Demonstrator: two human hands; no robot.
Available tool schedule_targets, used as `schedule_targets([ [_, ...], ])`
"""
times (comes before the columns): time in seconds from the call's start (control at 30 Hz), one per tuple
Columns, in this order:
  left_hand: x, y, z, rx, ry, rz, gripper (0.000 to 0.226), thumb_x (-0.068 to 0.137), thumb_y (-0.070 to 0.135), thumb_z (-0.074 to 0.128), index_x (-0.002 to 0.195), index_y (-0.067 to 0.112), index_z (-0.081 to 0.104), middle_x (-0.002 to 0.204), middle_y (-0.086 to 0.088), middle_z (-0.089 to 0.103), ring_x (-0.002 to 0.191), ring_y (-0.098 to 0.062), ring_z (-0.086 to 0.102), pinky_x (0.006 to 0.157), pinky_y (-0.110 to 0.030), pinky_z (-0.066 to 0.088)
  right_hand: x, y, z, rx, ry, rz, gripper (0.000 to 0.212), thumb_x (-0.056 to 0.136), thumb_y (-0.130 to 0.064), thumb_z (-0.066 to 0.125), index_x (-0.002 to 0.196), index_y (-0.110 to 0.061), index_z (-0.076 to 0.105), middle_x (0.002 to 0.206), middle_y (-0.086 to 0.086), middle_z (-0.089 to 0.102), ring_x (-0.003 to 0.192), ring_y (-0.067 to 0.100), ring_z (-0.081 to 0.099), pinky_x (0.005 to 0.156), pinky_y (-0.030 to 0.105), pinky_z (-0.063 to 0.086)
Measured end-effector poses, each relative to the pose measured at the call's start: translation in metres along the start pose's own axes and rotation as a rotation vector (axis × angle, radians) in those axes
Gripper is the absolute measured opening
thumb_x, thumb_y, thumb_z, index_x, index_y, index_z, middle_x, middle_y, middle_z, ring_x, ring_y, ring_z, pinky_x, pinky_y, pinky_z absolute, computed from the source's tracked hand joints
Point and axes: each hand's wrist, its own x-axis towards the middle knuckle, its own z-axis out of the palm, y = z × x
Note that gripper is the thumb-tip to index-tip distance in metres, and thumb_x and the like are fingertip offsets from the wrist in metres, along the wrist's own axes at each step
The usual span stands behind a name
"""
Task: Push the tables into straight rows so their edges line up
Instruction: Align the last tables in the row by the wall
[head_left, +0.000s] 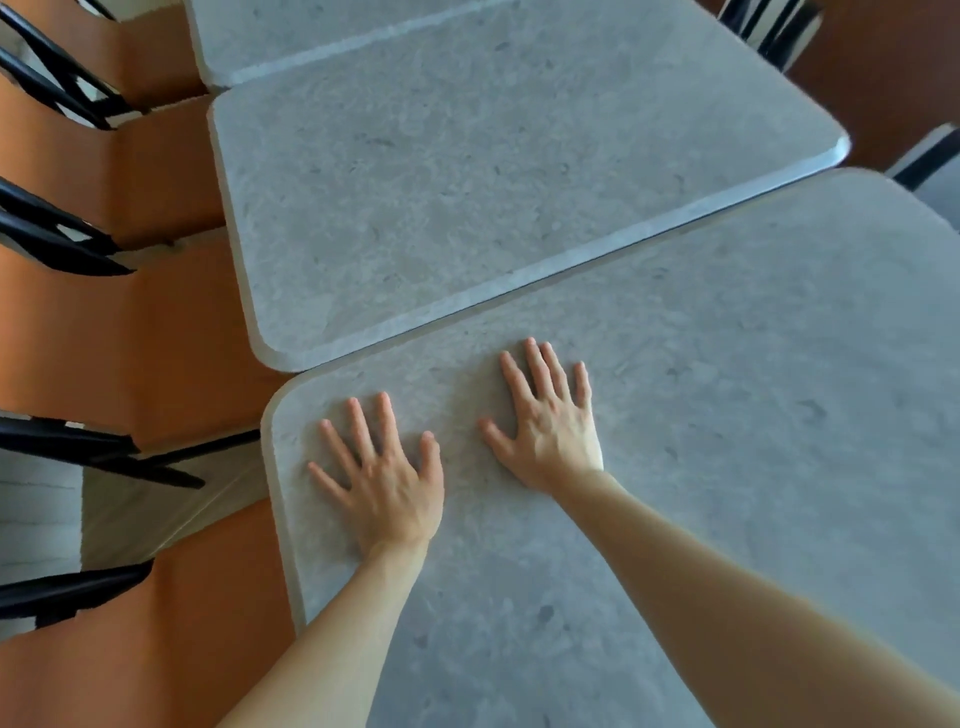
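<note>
The nearest tabletop (701, 467), a grey stone-look slab with rounded corners, fills the lower right of the view and runs out of frame at the bottom and right. Its far edge lies along the near edge of the middle tabletop (467, 182), with only a thin dark seam between them; the two left sides do not line up, the nearest one's corner sitting further right than the middle one's. Beyond that, a third tabletop (311, 31) butts against the middle one at the top of the view. Along the left side stand orange seats (130, 338) with black chair frames (62, 244), close beside the row. More dark chair frames show at the upper right. The right hand (553, 428) lies flat on the nearest tabletop, fingers straight and spread, close to the seam. The left hand (387, 478) rests palm down just beside it, fingers splayed, near the rounded left corner.
</note>
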Motion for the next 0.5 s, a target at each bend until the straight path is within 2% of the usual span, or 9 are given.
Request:
schedule_targets([
  [0.13,0.0,0.004,-0.004,-0.008,-0.068,0.014,0.071,0.101,0.058,0.03,0.162,0.029,0.009,0.17,-0.004,0.002,0.155,-0.036,-0.005,0.118,-0.066,0.001,-0.044,0.003,-0.02,0.202,-0.061,0.073,0.066,0.098,-0.035,0.051,0.158,-0.023,0.025,0.169,-0.002,0.009,0.156,0.016,0.002,0.125,0.038,-0.001],
  [0.23,0.004,0.0,-0.017,0.036,-0.172,0.041,0.073,0.101,0.059,0.029,0.162,0.025,0.009,0.17,-0.008,0.001,0.153,-0.041,-0.004,0.117,-0.067,0.004,-0.12,0.021,-0.042,0.206,-0.159,0.148,0.063,0.092,-0.029,0.061,0.151,-0.022,0.039,0.165,-0.004,0.021,0.152,0.018,0.019,0.119,0.038,0.023],
  [0.3,0.013,0.0,-0.038,0.136,-0.268,0.056,0.077,0.1,0.062,0.031,0.161,0.02,0.01,0.168,-0.013,0.005,0.15,-0.045,0.007,0.117,-0.063,0.014,-0.169,0.049,-0.061,0.188,-0.2,0.269,0.056,0.091,-0.028,0.063,0.145,-0.021,0.046,0.158,-0.003,0.032,0.144,0.022,0.032,0.108,0.04,0.035],
  [0.37,0.016,0.016,-0.064,0.221,-0.356,0.089,0.078,0.098,0.057,0.046,0.157,0.011,0.023,0.161,-0.022,0.02,0.144,-0.046,0.025,0.115,-0.055,0.026,-0.222,0.085,-0.082,0.134,-0.203,0.423,0.053,0.091,-0.03,0.062,0.141,-0.02,0.047,0.15,0.004,0.039,0.138,0.026,0.038,0.103,0.041,0.039],
  [0.43,-0.004,0.055,-0.083,0.264,-0.374,0.214,0.072,0.096,0.049,0.055,0.153,0.01,0.034,0.155,-0.022,0.03,0.138,-0.043,0.038,0.111,-0.05,0.034,-0.28,0.122,-0.101,0.078,-0.186,0.583,0.053,0.091,-0.029,0.062,0.14,-0.019,0.046,0.149,0.01,0.037,0.137,0.03,0.038,0.103,0.043,0.039],
  [0.5,-0.046,0.109,-0.09,0.243,-0.355,0.476,0.067,0.097,0.044,0.057,0.153,0.017,0.034,0.158,-0.014,0.029,0.137,-0.04,0.04,0.108,-0.049,0.038,-0.339,0.153,-0.121,0.034,-0.142,0.717,0.052,0.09,-0.027,0.062,0.139,-0.019,0.046,0.155,0.012,0.028,0.139,0.031,0.034,0.106,0.045,0.038],
])
